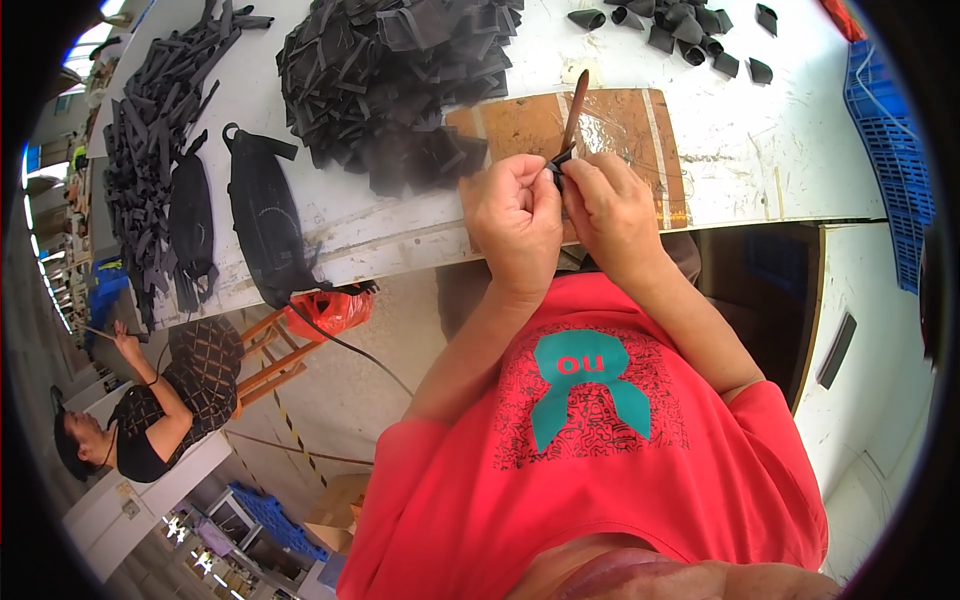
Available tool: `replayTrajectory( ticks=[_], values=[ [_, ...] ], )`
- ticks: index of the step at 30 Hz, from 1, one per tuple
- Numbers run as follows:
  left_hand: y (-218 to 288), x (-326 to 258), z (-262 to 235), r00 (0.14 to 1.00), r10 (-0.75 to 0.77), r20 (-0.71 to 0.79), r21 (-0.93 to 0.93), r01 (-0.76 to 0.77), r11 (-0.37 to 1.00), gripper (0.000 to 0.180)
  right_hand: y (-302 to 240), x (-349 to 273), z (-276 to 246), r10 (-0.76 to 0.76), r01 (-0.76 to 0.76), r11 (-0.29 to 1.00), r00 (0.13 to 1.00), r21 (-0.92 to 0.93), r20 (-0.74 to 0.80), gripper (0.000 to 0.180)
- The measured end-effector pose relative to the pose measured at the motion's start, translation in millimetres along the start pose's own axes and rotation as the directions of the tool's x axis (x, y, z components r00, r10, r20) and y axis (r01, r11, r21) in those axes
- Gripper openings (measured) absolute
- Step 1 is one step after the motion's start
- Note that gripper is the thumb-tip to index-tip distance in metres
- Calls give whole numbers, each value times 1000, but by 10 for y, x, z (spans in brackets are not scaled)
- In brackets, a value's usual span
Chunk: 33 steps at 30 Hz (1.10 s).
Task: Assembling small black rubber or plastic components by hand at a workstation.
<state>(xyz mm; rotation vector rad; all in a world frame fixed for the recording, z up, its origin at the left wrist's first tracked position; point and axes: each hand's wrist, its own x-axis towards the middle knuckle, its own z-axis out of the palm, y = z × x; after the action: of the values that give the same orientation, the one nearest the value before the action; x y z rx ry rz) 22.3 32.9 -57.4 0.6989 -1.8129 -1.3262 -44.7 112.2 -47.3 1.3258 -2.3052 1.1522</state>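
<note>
Close together over the table's near edge, both my hands are closed on one small black piece (560,165). My left hand (515,222) pinches it between thumb and forefinger. From the other side my right hand (612,215) grips it with its fingertips. A slim brown stick with a pointed end (577,105) juts up and away from between the hands at the piece. Its lower end is hidden, and I cannot tell which hand steadies it. Beneath lies a worn brown cardboard sheet (645,125) with clear tape across it.
Left of the cardboard rises a big heap of flat black pieces (400,80). Rolled black pieces (690,28) lie far right. Black strips (150,130) and two black pouches (265,215) are at left. A blue crate (890,170) stands right; another person (150,410) sits left.
</note>
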Motion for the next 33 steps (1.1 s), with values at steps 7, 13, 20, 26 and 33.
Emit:
replayTrajectory(
  ticks=[7, 13, 20, 26, 33],
  values=[
    [185, 269, -300, 720, -296, 627, -676, 692, 252, 19, -39, 162, -197, 396, -456, 690, 888, 562, 234, 4],
    [468, 147, -107, 981, -148, 129, -310, 181, 933, 13, -32, 151, -192, 207, -504, -627, 627, 594, 751, 15],
    [557, 612, -270, 568, 233, 789, -524, 821, -225, 17, -174, 689, -634, 187, -615, 145, 787, 775, 588, 28],
    [504, 697, -217, 685, -218, 696, -652, 729, 209, 9, 191, 832, -298, 57, -637, 87, 771, 766, 634, 33],
    [597, 681, -90, 968, 46, 248, -460, 76, 885, 32, 108, 753, -388, 296, -332, 696, 941, 637, 167, 37]
  ],
)
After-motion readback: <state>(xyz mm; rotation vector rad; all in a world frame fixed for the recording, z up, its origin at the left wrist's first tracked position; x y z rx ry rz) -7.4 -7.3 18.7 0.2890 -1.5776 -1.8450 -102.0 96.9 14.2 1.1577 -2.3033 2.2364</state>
